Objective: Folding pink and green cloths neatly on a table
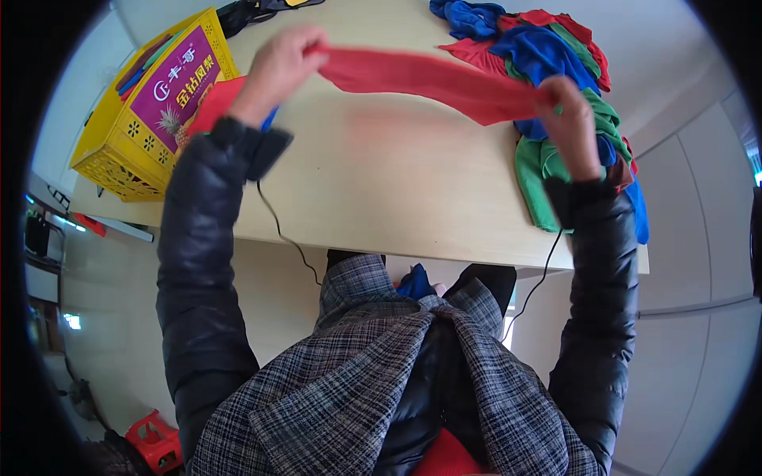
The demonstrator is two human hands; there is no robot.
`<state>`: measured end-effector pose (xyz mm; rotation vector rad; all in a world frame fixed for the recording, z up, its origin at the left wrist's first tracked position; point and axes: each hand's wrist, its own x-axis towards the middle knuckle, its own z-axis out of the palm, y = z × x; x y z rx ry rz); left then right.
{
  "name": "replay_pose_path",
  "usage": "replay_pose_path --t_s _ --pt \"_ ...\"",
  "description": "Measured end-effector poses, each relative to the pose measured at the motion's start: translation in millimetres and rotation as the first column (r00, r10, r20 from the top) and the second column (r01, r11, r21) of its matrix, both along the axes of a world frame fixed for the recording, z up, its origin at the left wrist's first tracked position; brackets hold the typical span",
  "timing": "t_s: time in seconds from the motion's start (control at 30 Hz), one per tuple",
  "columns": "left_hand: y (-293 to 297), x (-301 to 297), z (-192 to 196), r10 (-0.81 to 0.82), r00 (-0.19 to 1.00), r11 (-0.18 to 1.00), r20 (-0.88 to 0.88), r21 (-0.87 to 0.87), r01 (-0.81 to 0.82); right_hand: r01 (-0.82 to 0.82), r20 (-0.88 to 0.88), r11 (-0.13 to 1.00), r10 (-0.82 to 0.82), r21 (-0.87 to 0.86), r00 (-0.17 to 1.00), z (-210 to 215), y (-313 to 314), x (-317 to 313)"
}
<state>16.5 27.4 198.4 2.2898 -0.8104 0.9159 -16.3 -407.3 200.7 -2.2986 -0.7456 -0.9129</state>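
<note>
The step in hand looks like pulling a red cloth (432,79) out flat between two hands above the pale wooden table (397,190). To do it well, both grips should probably sit at matching corners with even tension, so the edge runs straight and no twist stays in the middle; lowering it level onto the bare part of the table would keep it smooth.

The left hand (279,63) is closed, fingers pinching the cloth's left end. The right hand (570,123) is closed too, gripping the right end.

The cloth hangs just above the table, stretched from its far left part toward the pile of red, blue and green cloths (556,71) at the table's right end. It is a plain, soft, matte red, drawn into a long band, slightly blurred. A yellow plastic crate (119,135) sits at the table's left end.
</note>
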Motion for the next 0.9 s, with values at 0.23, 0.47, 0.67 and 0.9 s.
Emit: replay_pose_path --t_s 0.23,0.47,0.67,0.9 --pt "1.9 -93.7 -151.6 0.035 0.981 0.946 -0.192 0.324 0.03 -0.05 -0.218 0.955 -0.015 -0.291 0.976 -148.5 6.2 -83.3" --pt "10.4 -138.8 -174.9 0.079 0.944 0.958 -0.319 0.287 0.016 -0.125 -0.331 0.919 -0.005 -0.373 0.944 -168.1 6.8 -125.3" --pt "11.0 -146.6 -151.5 0.03 0.843 0.938 -0.536 0.306 0.161 -0.253 -0.653 0.958 0.106 -0.135 0.75 -114.0 16.4 -143.3" --pt "-21.9 -134.8 -125.7 0.031 0.859 0.974 -0.511 0.208 0.089 -0.372 -0.161 0.881 0.428 0.292 0.889 72.0 130.7 -222.9"
